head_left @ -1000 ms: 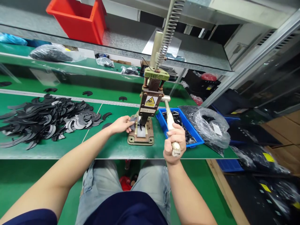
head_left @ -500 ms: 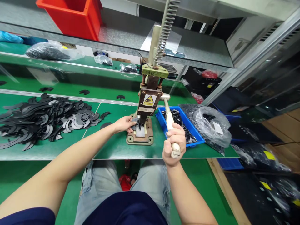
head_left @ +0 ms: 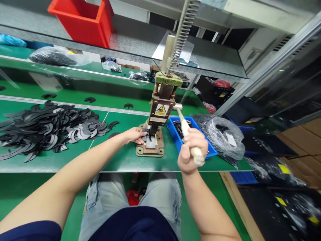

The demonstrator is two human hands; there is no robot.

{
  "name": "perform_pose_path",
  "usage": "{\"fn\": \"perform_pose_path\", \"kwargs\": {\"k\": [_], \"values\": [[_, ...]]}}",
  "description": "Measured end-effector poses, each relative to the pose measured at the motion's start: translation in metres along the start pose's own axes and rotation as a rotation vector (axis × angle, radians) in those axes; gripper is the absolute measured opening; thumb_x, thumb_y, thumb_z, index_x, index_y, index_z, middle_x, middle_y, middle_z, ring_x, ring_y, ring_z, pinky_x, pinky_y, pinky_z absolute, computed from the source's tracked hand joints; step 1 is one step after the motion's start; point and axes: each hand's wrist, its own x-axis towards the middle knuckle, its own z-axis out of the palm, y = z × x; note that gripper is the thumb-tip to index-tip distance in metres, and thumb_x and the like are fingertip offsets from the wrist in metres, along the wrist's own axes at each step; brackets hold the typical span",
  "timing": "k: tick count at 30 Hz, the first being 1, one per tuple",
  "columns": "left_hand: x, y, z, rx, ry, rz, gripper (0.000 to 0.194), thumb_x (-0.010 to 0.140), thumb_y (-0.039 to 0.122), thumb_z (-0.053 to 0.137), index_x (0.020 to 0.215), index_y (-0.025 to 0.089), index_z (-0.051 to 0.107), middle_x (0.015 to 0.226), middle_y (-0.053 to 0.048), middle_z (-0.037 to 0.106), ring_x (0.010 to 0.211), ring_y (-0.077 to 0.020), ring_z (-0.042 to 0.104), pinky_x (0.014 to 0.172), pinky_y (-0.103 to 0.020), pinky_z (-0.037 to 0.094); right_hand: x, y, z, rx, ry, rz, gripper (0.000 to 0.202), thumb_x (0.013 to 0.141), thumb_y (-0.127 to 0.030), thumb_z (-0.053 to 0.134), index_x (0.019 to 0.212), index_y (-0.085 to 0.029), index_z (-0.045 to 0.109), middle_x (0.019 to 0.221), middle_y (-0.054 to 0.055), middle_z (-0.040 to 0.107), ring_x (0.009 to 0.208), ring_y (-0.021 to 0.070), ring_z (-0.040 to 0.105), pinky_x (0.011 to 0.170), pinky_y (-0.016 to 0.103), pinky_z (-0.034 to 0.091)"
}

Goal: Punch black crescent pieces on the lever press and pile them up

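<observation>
A hand press with a warning sticker and a tall spring stands on the green workbench. My right hand is wrapped round its pale, taped lever handle. At the press base, my left hand pinches a dark curved piece beneath the ram. My fingers and the ram hide part of that piece. To the left of my forearm lies a large heap of black and grey crescent-shaped pieces.
Right of the press sits a blue tray of small dark parts, beside a clear plastic bag. A red bin rests on the shelf above. Several dark pieces lie on the green strip behind, including one curved piece.
My right hand has shifted slightly right and tilted the lever's end towards me. My left hand still holds the curved piece under the ram. The whole view has moved slightly.
</observation>
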Motion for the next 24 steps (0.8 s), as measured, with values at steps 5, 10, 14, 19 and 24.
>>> {"fn": "perform_pose_path", "kwargs": {"k": [5,10,14,19,24], "values": [[-0.021,-0.005,0.005,-0.007,0.048,0.114,0.041,0.088,0.045,0.088,0.088,0.018,0.057,0.063,-0.004,0.073,0.053,-0.0158,0.074,0.05,-0.019,0.057,0.079,0.006,-0.001,0.068,-0.105,0.082,0.058,0.098,-0.051,0.064,0.149,-0.028,0.05,0.142,0.012,0.06,0.137,0.0297,0.06,0.119,0.055,0.049],[-0.073,-0.008,0.002,-0.04,0.033,0.261,0.053,0.082,0.058,0.089,0.086,0.02,0.052,0.066,-0.003,0.074,0.054,-0.016,0.074,0.048,-0.02,0.056,0.026,0.028,-0.012,-0.156,-0.015,0.267,0.04,0.097,-0.04,0.068,0.134,-0.024,0.062,0.133,0.011,0.066,0.13,0.0266,0.063,0.118,0.051,0.048],[-0.117,-0.007,0.011,-0.037,-0.035,0.343,0.057,0.081,0.065,0.086,0.088,0.02,0.052,0.065,-0.002,0.073,0.053,-0.0174,0.074,0.047,-0.021,0.055,-0.068,0.028,-0.003,-0.042,-0.452,0.66,0.029,0.093,-0.037,0.072,0.118,-0.023,0.07,0.116,0.008,0.076,0.109,0.0216,0.071,0.104,0.042,0.057],[-0.146,-0.005,0.033,-0.005,-0.111,0.363,0.055,0.083,0.065,0.084,0.087,0.02,0.053,0.063,0.0,0.072,0.053,-0.0172,0.073,0.046,-0.022,0.055,-0.11,0.006,0.021,0.226,-0.515,0.791,0.033,0.089,-0.045,0.08,0.11,-0.023,0.071,0.108,0.005,0.077,0.098,0.0187,0.073,0.092,0.034,0.061],[-0.155,-0.005,0.046,-0.011,-0.156,0.36,0.053,0.082,0.064,0.084,0.086,0.021,0.055,0.061,0.002,0.069,0.05,-0.0162,0.07,0.044,-0.021,0.052,-0.113,-0.006,0.027,0.204,-0.438,0.768,0.028,0.095,-0.048,0.071,0.088,-0.022,0.065,0.087,0.002,0.07,0.081,0.0153,0.067,0.079,0.03,0.059]]}}
